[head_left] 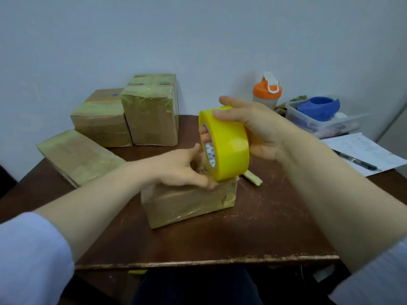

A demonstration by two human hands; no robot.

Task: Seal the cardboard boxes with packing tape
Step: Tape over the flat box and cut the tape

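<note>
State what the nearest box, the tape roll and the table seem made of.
Box: brown cardboard, glossy where tape film wrinkles over it.
Tape roll: shiny yellow plastic film, probably on a printed card core.
Table: dark wood or veneer, scratched, front edge chipped pale.

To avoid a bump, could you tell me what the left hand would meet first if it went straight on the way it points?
Most likely the tape roll, which the right hand holds just beyond the left hand; depth is unclear.
</note>
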